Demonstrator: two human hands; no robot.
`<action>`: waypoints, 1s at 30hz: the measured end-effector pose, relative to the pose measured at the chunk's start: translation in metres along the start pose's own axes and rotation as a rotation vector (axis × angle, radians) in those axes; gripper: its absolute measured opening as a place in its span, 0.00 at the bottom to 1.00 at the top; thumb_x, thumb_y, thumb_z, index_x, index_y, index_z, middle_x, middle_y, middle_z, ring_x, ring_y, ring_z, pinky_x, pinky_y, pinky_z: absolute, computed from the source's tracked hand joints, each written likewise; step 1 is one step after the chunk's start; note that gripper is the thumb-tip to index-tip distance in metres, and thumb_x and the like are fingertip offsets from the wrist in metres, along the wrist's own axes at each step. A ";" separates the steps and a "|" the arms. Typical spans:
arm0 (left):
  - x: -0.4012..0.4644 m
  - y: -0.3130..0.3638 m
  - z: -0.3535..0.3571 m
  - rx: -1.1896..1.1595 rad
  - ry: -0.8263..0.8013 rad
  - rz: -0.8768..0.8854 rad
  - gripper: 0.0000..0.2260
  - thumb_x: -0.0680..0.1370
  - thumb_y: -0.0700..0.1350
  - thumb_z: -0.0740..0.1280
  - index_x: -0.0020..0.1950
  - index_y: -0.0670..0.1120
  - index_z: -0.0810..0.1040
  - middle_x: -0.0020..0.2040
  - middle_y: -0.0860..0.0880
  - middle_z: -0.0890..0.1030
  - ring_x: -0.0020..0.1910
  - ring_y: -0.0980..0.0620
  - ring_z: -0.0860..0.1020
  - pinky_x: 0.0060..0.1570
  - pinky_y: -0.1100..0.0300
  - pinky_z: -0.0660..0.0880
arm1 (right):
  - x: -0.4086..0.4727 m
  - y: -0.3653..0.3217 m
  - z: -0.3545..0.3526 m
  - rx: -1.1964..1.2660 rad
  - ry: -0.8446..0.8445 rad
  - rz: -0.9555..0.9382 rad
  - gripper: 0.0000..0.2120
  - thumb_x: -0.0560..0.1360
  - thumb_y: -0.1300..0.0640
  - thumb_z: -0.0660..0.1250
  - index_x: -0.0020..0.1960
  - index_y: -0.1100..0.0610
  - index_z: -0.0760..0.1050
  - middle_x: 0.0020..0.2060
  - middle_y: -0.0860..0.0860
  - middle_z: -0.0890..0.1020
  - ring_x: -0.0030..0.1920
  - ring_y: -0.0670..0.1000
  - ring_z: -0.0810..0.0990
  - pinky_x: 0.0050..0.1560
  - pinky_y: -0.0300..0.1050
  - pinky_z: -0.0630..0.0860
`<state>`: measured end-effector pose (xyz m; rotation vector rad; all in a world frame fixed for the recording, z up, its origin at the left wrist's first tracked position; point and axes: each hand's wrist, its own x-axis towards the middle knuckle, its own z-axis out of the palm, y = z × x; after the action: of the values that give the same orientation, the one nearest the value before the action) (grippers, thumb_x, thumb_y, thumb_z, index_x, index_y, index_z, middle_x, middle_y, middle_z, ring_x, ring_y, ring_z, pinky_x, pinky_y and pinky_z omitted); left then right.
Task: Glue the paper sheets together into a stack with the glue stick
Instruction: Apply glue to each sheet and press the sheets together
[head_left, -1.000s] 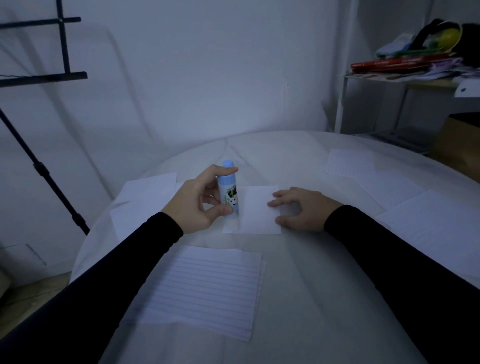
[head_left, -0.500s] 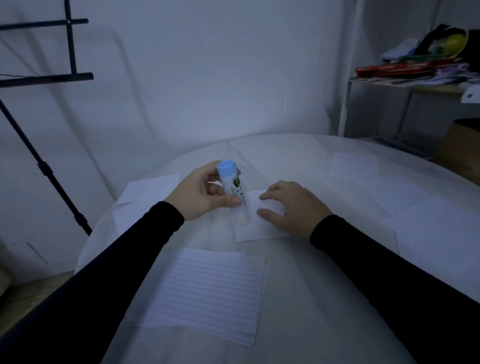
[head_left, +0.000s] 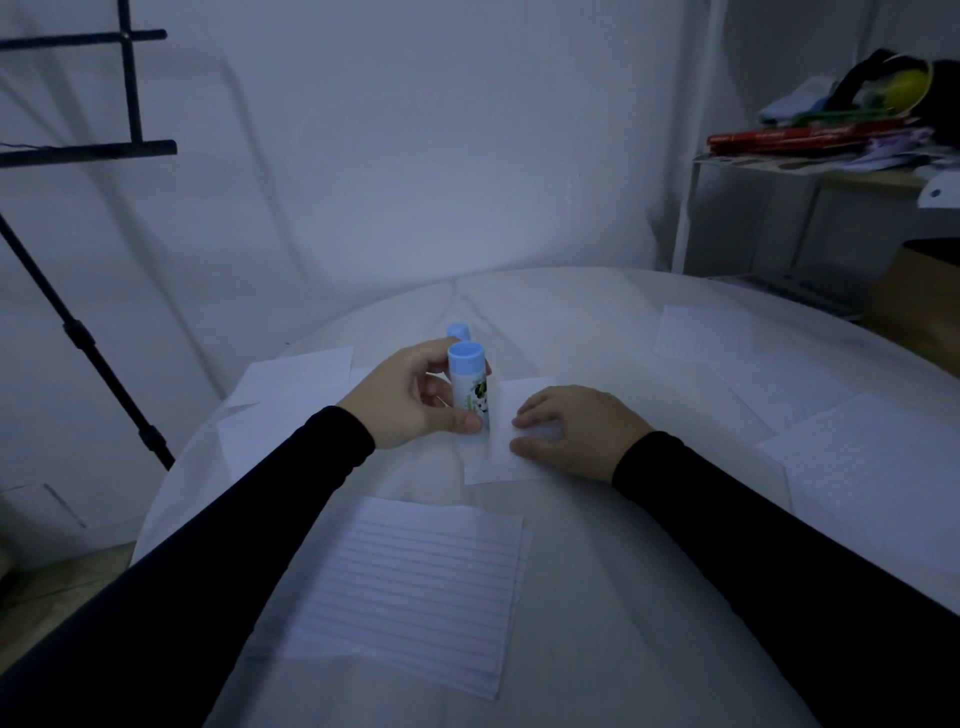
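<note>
Paper sheets lay scattered on the round white desk, one small sheet pressed flat at the centre under the right hand. The left hand gripped the upright glue stick at that sheet's left edge. Loose pressure might let the sheet slide or crumple under the glue.

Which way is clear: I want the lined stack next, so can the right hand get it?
Probably yes: the right hand rests on the small sheet, holding nothing, and bare table lies between it and the lined stack.

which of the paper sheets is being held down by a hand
The small blank white sheet at the table's centre: the right hand rests on it. The lined sheets lie untouched around it.
</note>
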<state>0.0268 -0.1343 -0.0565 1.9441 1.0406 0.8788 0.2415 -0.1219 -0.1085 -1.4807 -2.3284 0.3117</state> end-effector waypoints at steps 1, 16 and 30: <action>0.002 -0.001 0.000 0.005 0.006 0.003 0.18 0.57 0.48 0.78 0.44 0.58 0.80 0.42 0.57 0.81 0.43 0.42 0.78 0.51 0.39 0.76 | 0.000 0.000 0.000 0.008 0.001 0.003 0.18 0.72 0.40 0.66 0.59 0.46 0.78 0.62 0.40 0.75 0.64 0.44 0.71 0.67 0.50 0.65; 0.033 -0.028 -0.003 0.086 0.163 -0.013 0.23 0.63 0.52 0.74 0.56 0.61 0.74 0.54 0.41 0.77 0.38 0.49 0.73 0.37 0.56 0.76 | 0.001 0.003 0.004 0.069 0.030 -0.014 0.18 0.71 0.41 0.68 0.57 0.47 0.80 0.59 0.41 0.77 0.62 0.45 0.74 0.65 0.51 0.67; 0.053 -0.048 -0.002 0.215 0.366 -0.008 0.18 0.74 0.44 0.72 0.61 0.54 0.72 0.44 0.54 0.76 0.34 0.50 0.74 0.46 0.49 0.76 | 0.001 0.004 0.006 0.072 0.055 -0.042 0.18 0.70 0.41 0.68 0.56 0.48 0.81 0.58 0.41 0.78 0.60 0.45 0.74 0.64 0.52 0.68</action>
<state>0.0308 -0.0691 -0.0847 1.9945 1.4014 1.1900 0.2421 -0.1188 -0.1154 -1.3873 -2.2774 0.3363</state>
